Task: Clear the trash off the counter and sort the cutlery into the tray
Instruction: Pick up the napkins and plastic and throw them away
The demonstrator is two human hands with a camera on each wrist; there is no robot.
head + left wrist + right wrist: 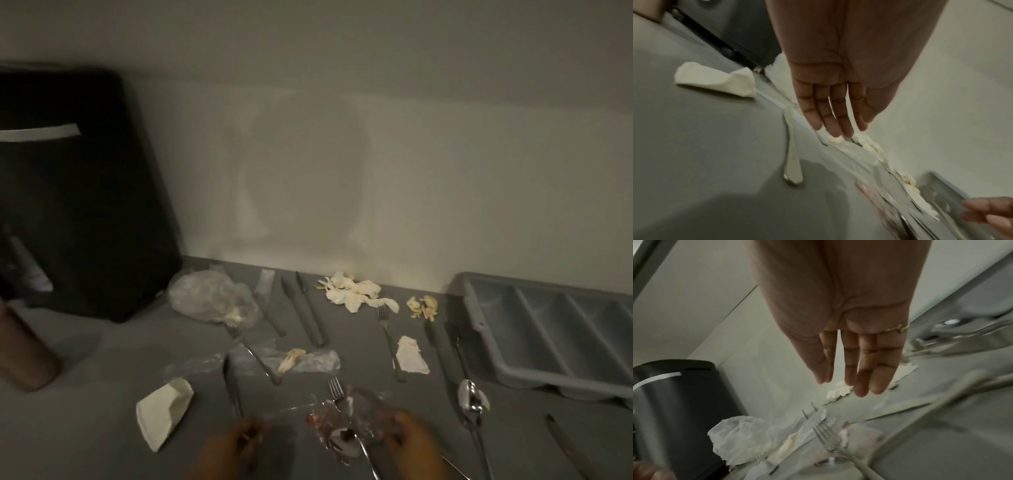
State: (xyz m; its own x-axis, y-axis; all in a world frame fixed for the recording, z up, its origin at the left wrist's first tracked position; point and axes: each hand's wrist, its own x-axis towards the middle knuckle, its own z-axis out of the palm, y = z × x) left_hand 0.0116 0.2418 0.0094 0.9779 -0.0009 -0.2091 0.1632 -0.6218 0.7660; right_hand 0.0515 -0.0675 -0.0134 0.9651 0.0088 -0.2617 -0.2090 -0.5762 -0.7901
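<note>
A crumpled clear wrapper with red marks [342, 425] lies at the counter's near edge, and a fork [337, 390] rests on it. My left hand [239, 442] hovers just left of the wrapper with straight fingers [838, 128] and holds nothing. On the wrapper's right side my right hand [407, 435] is equally flat and empty [855, 386]. The grey divided cutlery tray [479, 308] stands at the right by the wall. Knives [301, 308], another fork [387, 329] and spoons [474, 404] lie scattered on the counter.
A black bin [78, 192] stands at the back left. Other trash: a clear bag [212, 298], torn paper [356, 291], a napkin piece [412, 354], a folded napkin [164, 411] and a plastic sleeve [301, 359]. A brown cylinder [24, 349] is at the far left.
</note>
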